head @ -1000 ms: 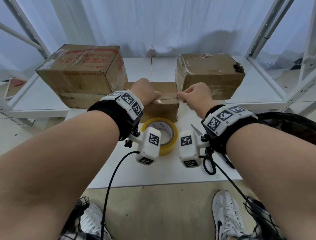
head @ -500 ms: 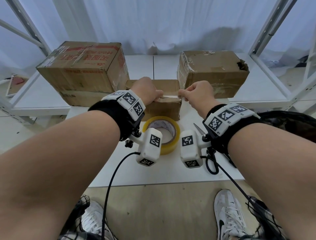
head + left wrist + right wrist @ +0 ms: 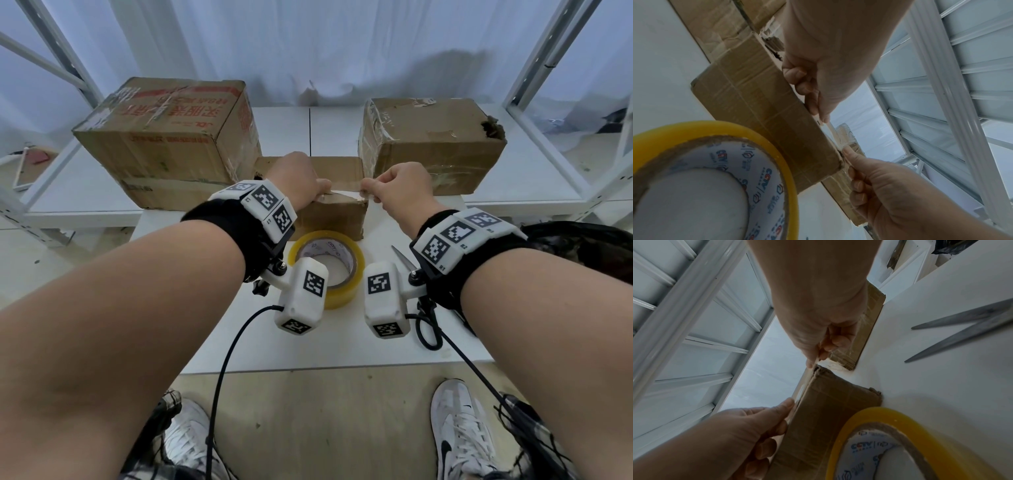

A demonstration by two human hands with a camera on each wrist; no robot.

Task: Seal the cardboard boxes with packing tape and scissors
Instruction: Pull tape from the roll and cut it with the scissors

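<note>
Both hands, left [image 3: 297, 180] and right [image 3: 402, 186], pinch a tape strip [image 3: 345, 194] stretched over the small box [image 3: 330, 214], behind the roll [image 3: 327, 269] and scissors [image 3: 966, 326].

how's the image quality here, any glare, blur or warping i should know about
Head view: wide-angle warping bows the shelf posts outward, forearms loom large; even light, sharp. Left wrist view: the tape roll is close and soft, the tape strip glints pale between the left hand and right hand. Right wrist view: dim and bluish, scissors slightly smeared, small box readable.
</note>
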